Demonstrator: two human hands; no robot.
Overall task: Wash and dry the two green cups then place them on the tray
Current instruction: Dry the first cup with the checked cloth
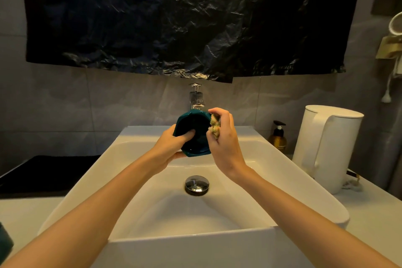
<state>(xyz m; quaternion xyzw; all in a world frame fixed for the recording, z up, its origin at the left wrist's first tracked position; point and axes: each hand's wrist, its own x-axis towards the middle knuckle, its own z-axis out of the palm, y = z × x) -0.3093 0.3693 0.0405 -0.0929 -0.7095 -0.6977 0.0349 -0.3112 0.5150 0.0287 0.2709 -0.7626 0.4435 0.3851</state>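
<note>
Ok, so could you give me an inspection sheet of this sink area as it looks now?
Surface: white basin, chrome drain plug.
Job's things: green cup held tilted over basin; scrubbing pad at its rim; black tray at left.
Clutter: white kettle, amber pump bottle.
Hands: left hand grips cup, thumb inside; right hand pinches pad.
Cables: white cord hanging on right wall.
Surroundings: tap, black plastic sheet above.

Left hand (171, 149), right hand (225, 144) seen bare above sink (195, 236); both forearms left uncovered up to elbows.
</note>
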